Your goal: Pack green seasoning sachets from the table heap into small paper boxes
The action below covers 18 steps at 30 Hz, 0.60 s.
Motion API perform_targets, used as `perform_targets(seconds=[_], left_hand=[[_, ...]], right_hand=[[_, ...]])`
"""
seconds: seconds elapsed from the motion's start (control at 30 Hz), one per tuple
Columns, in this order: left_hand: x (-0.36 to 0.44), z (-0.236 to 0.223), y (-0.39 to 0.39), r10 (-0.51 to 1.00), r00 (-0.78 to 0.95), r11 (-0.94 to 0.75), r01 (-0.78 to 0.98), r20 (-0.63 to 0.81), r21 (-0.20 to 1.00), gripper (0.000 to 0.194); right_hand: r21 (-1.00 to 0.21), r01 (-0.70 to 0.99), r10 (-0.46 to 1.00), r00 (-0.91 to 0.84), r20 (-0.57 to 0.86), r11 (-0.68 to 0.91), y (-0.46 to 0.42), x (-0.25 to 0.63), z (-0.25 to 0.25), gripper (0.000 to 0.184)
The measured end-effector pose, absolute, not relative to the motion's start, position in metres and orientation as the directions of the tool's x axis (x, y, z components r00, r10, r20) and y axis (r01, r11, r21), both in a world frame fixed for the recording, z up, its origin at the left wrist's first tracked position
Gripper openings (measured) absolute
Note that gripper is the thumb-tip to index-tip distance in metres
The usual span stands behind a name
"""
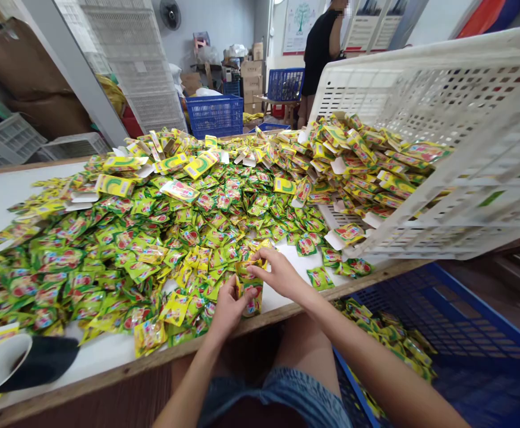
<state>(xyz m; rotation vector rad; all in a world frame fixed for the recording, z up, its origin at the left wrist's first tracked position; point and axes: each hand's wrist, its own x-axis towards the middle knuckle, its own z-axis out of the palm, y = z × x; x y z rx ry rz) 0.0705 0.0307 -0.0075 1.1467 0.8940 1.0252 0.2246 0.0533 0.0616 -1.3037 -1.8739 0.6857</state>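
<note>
My left hand (227, 306) grips a small yellow-green carton (249, 291) at the near edge of the white table (1, 196). My right hand (276, 272) sits on top of that carton, fingers pinched at its open top where sachets stick out. Right behind both hands spreads a wide heap of green and yellow sachets (161, 238). Flat folded cartons (117, 185) lie on the far part of the heap.
A white plastic crate (442, 107) lies tipped on the table's right side, sachets and cartons spilling from it. A blue crate (478, 345) with filled cartons stands low at my right. A cap (19, 362) lies at the near left. A person (322, 47) stands behind, by blue baskets (215, 113).
</note>
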Motion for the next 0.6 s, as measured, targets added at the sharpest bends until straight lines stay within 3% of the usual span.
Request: perform_targets(seconds=[0.23,0.33,0.47,0.6], left_hand=[[0.067,-0.005,0.031,0.970,0.242,0.022,-0.163,0.018,0.986,0.033],[0.067,-0.004,0.032,0.972,0.233,0.032,-0.200,0.016,0.979,0.035],[0.070,-0.002,0.033,0.973,0.231,0.023,-0.203,0.025,0.979,0.036],[0.070,-0.002,0.032,0.962,0.270,0.016,-0.192,0.037,0.981,0.036]], right_hand=[[-0.714,0.591,0.927,-0.239,0.290,0.376,0.053,0.214,0.048,0.018],[-0.694,0.595,0.914,-0.260,0.311,0.405,0.047,0.214,0.045,0.013],[-0.618,0.640,0.888,-0.282,0.364,0.457,0.040,0.218,0.052,0.008],[-0.514,0.707,0.873,-0.375,0.310,0.486,0.042,0.218,0.061,0.011]])
